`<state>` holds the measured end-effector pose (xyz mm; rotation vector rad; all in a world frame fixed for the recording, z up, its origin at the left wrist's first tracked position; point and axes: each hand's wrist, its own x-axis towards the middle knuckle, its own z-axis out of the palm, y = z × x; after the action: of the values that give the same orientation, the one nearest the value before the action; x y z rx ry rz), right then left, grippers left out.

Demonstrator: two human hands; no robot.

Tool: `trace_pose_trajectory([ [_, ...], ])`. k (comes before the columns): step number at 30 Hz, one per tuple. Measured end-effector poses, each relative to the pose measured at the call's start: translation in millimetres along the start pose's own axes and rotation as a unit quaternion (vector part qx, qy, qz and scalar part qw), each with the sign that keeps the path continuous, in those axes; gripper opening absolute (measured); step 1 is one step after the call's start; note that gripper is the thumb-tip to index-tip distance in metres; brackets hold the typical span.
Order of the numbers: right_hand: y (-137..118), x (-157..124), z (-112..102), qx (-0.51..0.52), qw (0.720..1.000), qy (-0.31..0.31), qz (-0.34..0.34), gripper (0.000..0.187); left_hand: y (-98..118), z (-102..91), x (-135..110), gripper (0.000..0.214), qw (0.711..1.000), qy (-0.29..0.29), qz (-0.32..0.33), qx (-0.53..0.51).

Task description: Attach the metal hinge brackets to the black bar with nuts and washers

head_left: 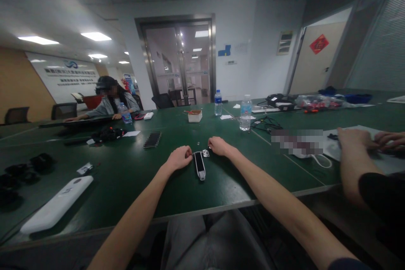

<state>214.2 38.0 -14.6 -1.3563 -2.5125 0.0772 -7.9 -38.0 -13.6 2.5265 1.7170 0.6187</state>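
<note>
A slim elongated device (199, 163) with a dark face and a pale frame lies on the green table in front of me. My left hand (179, 158) rests at its upper left, fingers curled together, the fingertips close to the device's far end. Whatever those fingers hold, if anything, is hidden. Just right of that end lies a small silvery plate with holes (206, 153). Beyond the plate, my right hand (219, 147) is closed in a pinch low over the table. What is between its fingertips is too small to make out.
A small box (195, 116), water bottles (245, 113) and a phone-like dark slab (152, 139) stand or lie farther out. At left is a long white case (58, 204). A neighbour's hands (357, 138) work at right. Another person (110, 97) sits across at left.
</note>
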Motion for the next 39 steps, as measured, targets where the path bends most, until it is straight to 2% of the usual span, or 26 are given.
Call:
trace_pose_trajectory([
  [7, -20.6, -6.4, -10.6, 0.070, 0.994, 0.052, -0.067, 0.015, 7.2, -5.1, -3.2, 0.011, 0.996, 0.085, -0.006, -0.012],
  [12, -45.5, -12.6, -12.3, 0.119, 0.980, 0.085, -0.134, 0.013, 12.1, -5.3, -3.7, 0.014, 0.993, 0.100, 0.046, -0.043],
  [16, -54.5, -12.2, -6.8, 0.141, 0.971, 0.097, -0.165, 0.013, 10.1, -3.1, -2.9, 0.020, 0.990, 0.114, 0.064, -0.062],
  [24, -48.1, -8.5, -0.4, 0.163, 0.965, 0.103, -0.178, 0.013, 5.2, -0.8, -2.1, 0.021, 0.986, 0.123, 0.066, -0.089],
  [34, -51.0, -12.2, -5.4, 0.176, 0.965, 0.097, -0.168, 0.015, 3.2, 0.2, 0.4, 0.009, 0.981, 0.141, 0.061, -0.119],
  [39, -45.5, -10.9, -7.2, 0.177, 0.967, 0.097, -0.153, 0.016, -1.4, -1.7, 1.0, 0.011, 0.983, 0.143, 0.049, -0.104],
])
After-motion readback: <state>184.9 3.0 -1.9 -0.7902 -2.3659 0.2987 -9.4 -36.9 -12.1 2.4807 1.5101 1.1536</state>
